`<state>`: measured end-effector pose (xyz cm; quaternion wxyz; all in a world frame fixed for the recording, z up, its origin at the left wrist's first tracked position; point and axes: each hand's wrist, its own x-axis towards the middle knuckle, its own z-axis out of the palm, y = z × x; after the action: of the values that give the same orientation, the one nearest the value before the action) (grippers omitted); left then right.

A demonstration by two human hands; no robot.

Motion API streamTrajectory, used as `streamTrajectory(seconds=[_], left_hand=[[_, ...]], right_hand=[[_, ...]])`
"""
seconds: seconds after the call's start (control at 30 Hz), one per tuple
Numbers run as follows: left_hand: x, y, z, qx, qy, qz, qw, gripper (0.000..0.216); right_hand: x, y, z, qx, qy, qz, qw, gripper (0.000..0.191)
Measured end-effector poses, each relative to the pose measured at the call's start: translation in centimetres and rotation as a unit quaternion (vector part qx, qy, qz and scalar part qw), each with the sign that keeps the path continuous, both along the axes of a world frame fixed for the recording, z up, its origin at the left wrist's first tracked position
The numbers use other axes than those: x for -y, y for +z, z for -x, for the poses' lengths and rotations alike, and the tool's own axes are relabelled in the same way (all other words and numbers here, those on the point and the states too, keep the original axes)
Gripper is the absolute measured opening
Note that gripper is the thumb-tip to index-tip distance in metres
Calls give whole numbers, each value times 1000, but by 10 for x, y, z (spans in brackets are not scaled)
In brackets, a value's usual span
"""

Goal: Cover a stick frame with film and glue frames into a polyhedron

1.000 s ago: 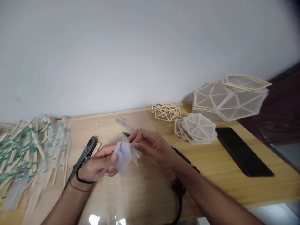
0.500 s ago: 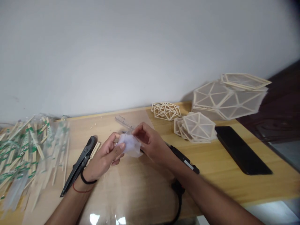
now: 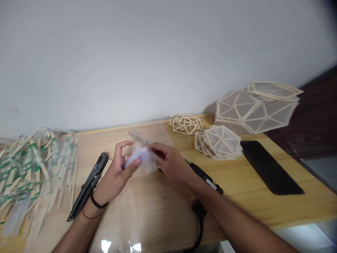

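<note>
- Green-and-clear wrapped chopsticks: loose pile at far left of the desk.
- Cutting tool, dark grey: lies slantwise beyond the left forearm, handles toward the wearer.
- Short sticks: just right of the tool, partly covered by the left hand.
- Left hand: thumb pressed on translucent sheets, other fingers behind, so gripping; index finger raised and curved. Black band and red cord at wrist.
- Translucent sheets, lilac-tinted: between the two hands, held above the desk; number of layers unclear.
- Clear ruler: flat on desk, behind the sheets.
- Right hand: fingers bent together at the sheets' right edge, gripping it; fingertips blurred.
- Stick frames: small heap near the wall.
- Black tool: partly behind the right forearm.
- Covered hexagon panels: leaning stack; larger ones behind, to the right.
- Black phone-like slab: flat, far right.
</note>
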<state>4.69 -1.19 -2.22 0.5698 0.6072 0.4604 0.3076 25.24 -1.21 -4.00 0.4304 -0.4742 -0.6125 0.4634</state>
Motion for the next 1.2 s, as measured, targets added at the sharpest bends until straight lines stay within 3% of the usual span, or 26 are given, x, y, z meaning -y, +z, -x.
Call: streamTrajectory(seconds=[0.13, 0.33, 0.43, 0.53, 0.67, 0.8, 0.97, 1.2], left_hand=[[0, 2, 3, 89, -40, 83, 992, 46], [-1, 2, 3, 189, -20, 166, 968, 42], [-1, 2, 3, 179, -32, 155, 971, 42], [1, -1, 4, 115, -49, 94, 988, 38], [2, -6, 2, 70, -48, 38, 996, 32], [-1, -4, -2, 157, -7, 91, 983, 36], [-5, 0, -2, 220, 56, 140, 964, 41], [-7, 2, -2, 241, 96, 166, 951, 47]], right_hand=[[-2, 0, -2, -24, 4, 20, 999, 27], [-3, 3, -3, -85, 46, 54, 994, 24], [-1, 3, 0, -88, 26, 71, 993, 18], [2, 0, 3, -97, 12, 87, 991, 15], [3, -2, 5, -41, -1, 43, 998, 10], [4, 3, 6, 26, 2, -23, 999, 15], [8, 8, 8, 51, 9, -77, 996, 36], [11, 8, 10, 108, 3, -79, 991, 19]])
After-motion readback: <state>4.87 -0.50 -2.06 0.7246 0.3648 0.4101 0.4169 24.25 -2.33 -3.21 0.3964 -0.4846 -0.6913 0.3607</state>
